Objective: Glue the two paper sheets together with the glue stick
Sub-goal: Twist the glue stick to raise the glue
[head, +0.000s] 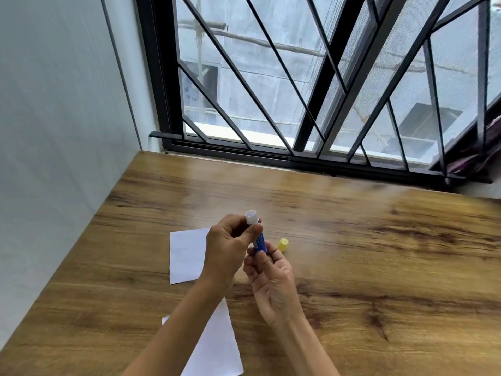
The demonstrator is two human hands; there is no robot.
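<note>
A blue glue stick point(259, 242) with a white open top stands upright between my two hands above the wooden table point(352, 253). My left hand point(230, 245) grips its upper part, thumb and fingers curled round it. My right hand point(271, 278) pinches its lower end from below. The yellow cap point(283, 245) lies on the table just right of the stick. One white paper sheet point(185, 256) lies flat to the left, partly behind my left hand. A second white sheet point(217, 346) lies nearer me, partly under my left forearm.
The table meets a white wall point(54, 131) on the left and a black barred window point(311, 90) at the back. Bare wood stretches to the right of the hands.
</note>
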